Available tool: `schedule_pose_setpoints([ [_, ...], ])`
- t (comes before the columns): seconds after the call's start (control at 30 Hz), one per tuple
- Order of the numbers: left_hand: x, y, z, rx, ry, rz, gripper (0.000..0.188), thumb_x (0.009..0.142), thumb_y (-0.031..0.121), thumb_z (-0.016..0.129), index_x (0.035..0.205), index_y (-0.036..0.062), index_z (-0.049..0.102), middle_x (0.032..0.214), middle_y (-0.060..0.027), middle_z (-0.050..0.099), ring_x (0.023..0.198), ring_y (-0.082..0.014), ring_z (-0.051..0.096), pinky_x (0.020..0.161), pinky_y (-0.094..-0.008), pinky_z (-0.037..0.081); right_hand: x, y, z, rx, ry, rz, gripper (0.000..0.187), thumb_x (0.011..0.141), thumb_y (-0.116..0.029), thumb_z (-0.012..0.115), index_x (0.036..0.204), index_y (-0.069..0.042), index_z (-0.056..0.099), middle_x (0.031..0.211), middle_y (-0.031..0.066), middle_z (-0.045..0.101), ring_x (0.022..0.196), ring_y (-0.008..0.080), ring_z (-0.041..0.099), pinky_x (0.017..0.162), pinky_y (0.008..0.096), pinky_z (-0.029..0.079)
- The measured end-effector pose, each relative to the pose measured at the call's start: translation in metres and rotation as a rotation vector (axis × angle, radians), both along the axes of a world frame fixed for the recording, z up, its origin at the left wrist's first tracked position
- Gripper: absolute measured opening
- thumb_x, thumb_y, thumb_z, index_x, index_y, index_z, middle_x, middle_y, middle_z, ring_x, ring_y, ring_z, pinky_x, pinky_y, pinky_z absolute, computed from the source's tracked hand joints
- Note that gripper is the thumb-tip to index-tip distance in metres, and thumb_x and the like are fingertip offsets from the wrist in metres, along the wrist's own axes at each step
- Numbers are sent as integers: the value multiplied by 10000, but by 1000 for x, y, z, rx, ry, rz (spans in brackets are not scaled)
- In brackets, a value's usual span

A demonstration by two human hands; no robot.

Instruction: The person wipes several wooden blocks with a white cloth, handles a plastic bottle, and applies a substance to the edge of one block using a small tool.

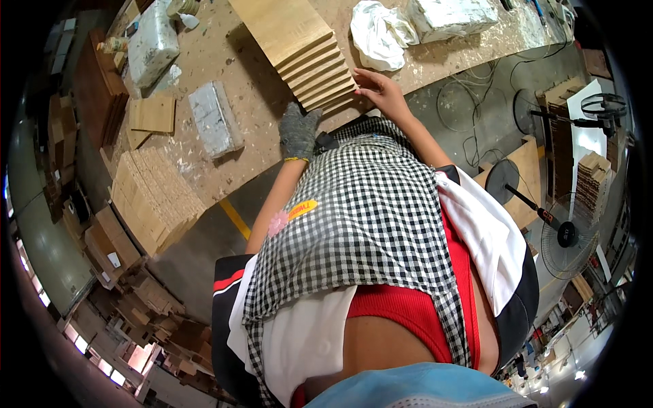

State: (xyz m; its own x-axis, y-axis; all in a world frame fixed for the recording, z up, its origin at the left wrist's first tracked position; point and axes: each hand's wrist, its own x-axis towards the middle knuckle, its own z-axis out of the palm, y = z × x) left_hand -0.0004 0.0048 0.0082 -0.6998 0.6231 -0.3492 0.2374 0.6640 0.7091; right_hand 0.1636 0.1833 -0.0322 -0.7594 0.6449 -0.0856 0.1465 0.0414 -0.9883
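Observation:
A stack of several light wooden boards [282,27] lies on the workbench in front of me, its near edges stepped like stairs. My left hand [298,136], in a grey knitted glove with a yellow cuff edge, is at the stack's near left corner. Its fingers look apart, though their tips are partly lost against the dark shadow. At the near right corner is my bare right hand [382,94], open, index finger and thumb spread with the tips at the board ends. Neither hand is wrapped round a board.
The workbench [255,129] also bears a wrapped block [215,119], white cloth [381,34], another wrapped package [452,17] and small boards [153,113]. A board pile [153,197] stands at the left. Standing fans [566,234] and loose cables [469,102] are on the right.

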Motion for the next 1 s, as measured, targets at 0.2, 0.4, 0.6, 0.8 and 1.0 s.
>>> schedule_pose_setpoints([
  [0.2, 5, -10, -27, 103, -39, 59, 592, 774, 236, 795, 1248, -32, 562, 1219, -212, 639, 1100, -337, 623, 924, -406, 491, 8, 7, 6, -48, -95, 125, 524, 877, 51, 639, 1380, -37, 520, 1290, 98, 620, 1112, 159, 618, 939, 304, 524],
  [0.4, 7, -3, -12, 0, 47, 2, 586, 729, 287, 792, 1168, -46, 594, 1122, -254, 639, 1036, -398, 611, 880, -430, 494, 7, 7, 1, 41, -177, 159, 527, 877, 24, 658, 1381, -60, 531, 1269, 63, 644, 1082, 121, 622, 916, 285, 528],
  [0.6, 5, -8, -23, 76, 69, 16, 557, 743, 294, 772, 1159, -34, 601, 1117, -267, 641, 1038, -408, 611, 887, -444, 485, 0, -1, 1, 92, -110, 84, 498, 830, -14, 713, 1311, -82, 602, 1166, 121, 696, 978, 144, 679, 829, 295, 537],
  [0.8, 0, -6, -31, 23, 65, 2, 543, 767, 261, 781, 1197, -13, 593, 1138, -239, 656, 1047, -377, 627, 893, -430, 490, -2, -2, 8, 84, -173, 67, 470, 841, 22, 680, 1299, -53, 608, 1086, 117, 719, 901, 134, 705, 798, 274, 540],
  [1.0, 3, -10, -19, 115, -49, -27, 568, 821, 267, 726, 1263, -35, 535, 1216, -242, 617, 1119, -359, 598, 949, -417, 460, 6, 6, -12, 132, -85, 135, 632, 765, 70, 722, 1355, -72, 547, 1222, 137, 636, 1015, 221, 667, 856, 329, 563],
])
